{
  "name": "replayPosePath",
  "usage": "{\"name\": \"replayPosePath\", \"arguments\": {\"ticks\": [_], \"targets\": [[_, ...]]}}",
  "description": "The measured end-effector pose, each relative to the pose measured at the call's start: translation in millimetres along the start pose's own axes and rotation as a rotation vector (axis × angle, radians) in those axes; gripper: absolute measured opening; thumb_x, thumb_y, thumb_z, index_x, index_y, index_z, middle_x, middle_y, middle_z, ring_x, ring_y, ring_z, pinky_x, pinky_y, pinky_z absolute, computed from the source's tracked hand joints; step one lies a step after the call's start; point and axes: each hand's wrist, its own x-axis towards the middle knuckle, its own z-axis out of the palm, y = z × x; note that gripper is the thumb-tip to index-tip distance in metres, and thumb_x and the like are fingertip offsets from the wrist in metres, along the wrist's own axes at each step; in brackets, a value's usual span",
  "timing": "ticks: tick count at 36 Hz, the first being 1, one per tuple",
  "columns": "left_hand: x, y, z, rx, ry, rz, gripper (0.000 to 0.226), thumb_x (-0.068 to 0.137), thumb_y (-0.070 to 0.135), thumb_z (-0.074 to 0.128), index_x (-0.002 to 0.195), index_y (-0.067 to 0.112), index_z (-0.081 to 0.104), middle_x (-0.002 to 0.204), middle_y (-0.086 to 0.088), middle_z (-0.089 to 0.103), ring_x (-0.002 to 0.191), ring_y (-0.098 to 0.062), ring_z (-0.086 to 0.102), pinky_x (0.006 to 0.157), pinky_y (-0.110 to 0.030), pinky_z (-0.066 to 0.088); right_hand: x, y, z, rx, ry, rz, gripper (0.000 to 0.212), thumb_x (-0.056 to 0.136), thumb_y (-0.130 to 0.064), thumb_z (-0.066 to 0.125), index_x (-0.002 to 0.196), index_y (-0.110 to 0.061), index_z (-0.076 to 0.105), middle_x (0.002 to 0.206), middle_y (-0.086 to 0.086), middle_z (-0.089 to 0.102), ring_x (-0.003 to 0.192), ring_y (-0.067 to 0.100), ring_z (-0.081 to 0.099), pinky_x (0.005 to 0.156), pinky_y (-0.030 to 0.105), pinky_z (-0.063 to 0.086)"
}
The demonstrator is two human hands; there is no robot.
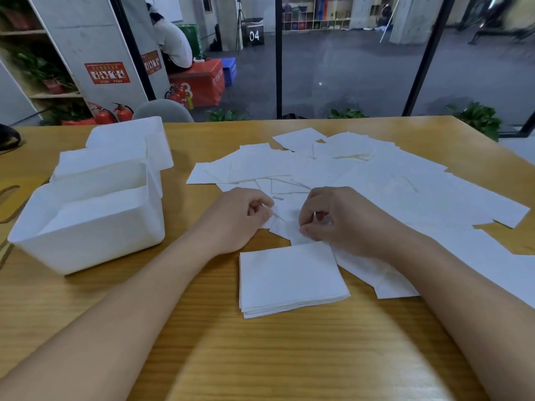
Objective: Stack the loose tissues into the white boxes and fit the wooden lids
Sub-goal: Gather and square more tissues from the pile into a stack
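Note:
Many loose white tissues lie spread over the middle and right of the wooden table. A neat small stack of tissues sits in front of me. Just beyond it, my left hand and my right hand each pinch an edge of one loose tissue with curled fingers. Three white boxes stand at the left: the nearest is open with tissues inside, a second sits behind it, and a third is farthest back. No wooden lid is plainly visible.
A dark object lies at the table's far left edge. Beyond the table are a grey chair back, fire extinguishers, potted plants and a seated person at a red box.

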Motion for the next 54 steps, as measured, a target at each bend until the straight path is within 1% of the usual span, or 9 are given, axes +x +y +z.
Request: {"name": "replayPosePath", "arguments": {"ticks": [12, 18, 22, 26, 33, 41, 48, 51, 54], "targets": [[12.1, 33.4, 23.5, 0.159, 0.118, -0.110, 0.032, 0.101, 0.048, 0.065, 0.090, 0.019, 0.069, 0.074, 0.001, 0.071, 0.072, -0.019, 0.066, 0.068, -0.046, 0.057, 0.4, -3.6, 0.2, -0.039, -0.048, 0.025, 0.017, 0.100, -0.028, 0.073, 0.084, -0.034, 0.068, 0.097, -0.016, 0.064, 0.088, 0.003, 0.061, 0.074, 0.028, 0.052], [14.2, 33.8, 20.7, 0.026, 0.117, -0.123, 0.028, 0.103, 0.045, 0.069, 0.092, 0.019, 0.070, 0.074, 0.001, 0.070, 0.066, -0.014, 0.061, 0.064, -0.037, 0.050, -0.6, -5.1, -1.5, -0.042, -0.033, 0.007, 0.018, 0.099, -0.029, 0.075, 0.083, -0.034, 0.069, 0.094, -0.016, 0.064, 0.086, 0.004, 0.062, 0.073, 0.029, 0.052], [10.6, 30.8, 11.9, -0.140, 0.162, -0.051, 0.019, 0.105, 0.040, 0.068, 0.093, 0.026, 0.067, 0.089, 0.010, 0.071, 0.079, -0.006, 0.066, 0.071, -0.032, 0.051, 0.9, -2.5, -4.3, -0.001, 0.138, 0.000, 0.012, 0.097, -0.034, 0.079, 0.086, -0.034, 0.073, 0.094, -0.015, 0.066, 0.088, 0.005, 0.064, 0.076, 0.033, 0.055], [4.3, 26.5, -0.9, -0.374, 0.193, -0.001, 0.006, 0.105, 0.027, 0.070, 0.102, 0.027, 0.065, 0.091, 0.003, 0.080, 0.085, -0.023, 0.078, 0.084, -0.056, 0.064, 3.1, 3.3, -10.1, 0.006, 0.312, -0.001, 0.013, 0.099, -0.035, 0.077, 0.111, -0.036, 0.071, 0.112, -0.020, 0.062, 0.102, 0.000, 0.060, 0.084, 0.022, 0.049], [-5.7, 20.4, -11.0, -0.149, 0.267, 0.207, 0.032, 0.108, 0.025, 0.067, 0.132, 0.046, 0.065, 0.105, 0.024, 0.076, 0.104, -0.002, 0.072, 0.085, -0.021, 0.060, 1.8, -5.7, -3.3, -0.062, 0.252, -0.017, 0.062, 0.105, -0.037, 0.070, 0.159, -0.047, 0.042, 0.161, -0.026, 0.041, 0.150, -0.002, 0.029, 0.114, 0.011, 0.020], [-23.1, 24.5, -31.0, -0.131, 0.302, 0.437, 0.034, 0.103, 0.000, 0.065, 0.119, 0.027, 0.076, 0.117, 0.017, 0.074, 0.111, -0.017, 0.068, 0.093, -0.014, 0.048, -1.8, -10.6, -6.6, -0.066, 0.300, -0.049, 0.063, 0.101, -0.040, 0.076, 0.157, -0.038, 0.048, 0.149, -0.017, 0.052, 0.149, 0.008, 0.032, 0.126, 0.031, 0.018], [-30.6, 18.6, -25.1, -0.326, 0.336, 0.260, 0.035, 0.107, 0.013, 0.061, 0.129, 0.038, 0.071, 0.111, 0.011, 0.071, 0.099, -0.021, 0.067, 0.074, -0.025, 0.054, -2.4, -12.3, -10.8, 0.217, 0.291, -0.007, 0.014, 0.097, -0.044, 0.080, 0.095, -0.032, 0.072, 0.104, -0.015, 0.072, 0.103, 0.008, 0.066, 0.084, 0.029, 0.050], [-30.1, 16.2, -21.3, -0.372, 0.286, 0.175, 0.024, 0.107, 0.038, 0.067, 0.131, 0.040, 0.071, 0.106, 0.005, 0.071, 0.077, -0.039, 0.061, 0.063, -0.049, 0.053, -3.5, -13.5, -13.7, 0.383, 0.224, 0.033, 0.025, 0.102, -0.039, 0.076, 0.090, -0.017, 0.072, 0.086, 0.001, 0.073, 0.081, 0.027, 0.071, 0.067, 0.048, 0.056], [-31.2, 19.0, -19.5, -0.430, 0.242, 0.121, 0.025, 0.102, 0.051, 0.073, 0.123, 0.039, 0.077, 0.107, 0.007, 0.077, 0.086, -0.029, 0.070, 0.076, -0.054, 0.058, -5.9, -17.8, -19.6, 0.547, 0.170, 0.062, 0.018, 0.102, -0.033, 0.078, 0.101, -0.015, 0.076, 0.085, 0.005, 0.077, 0.072, 0.029, 0.074, 0.063, 0.043, 0.061]]}}
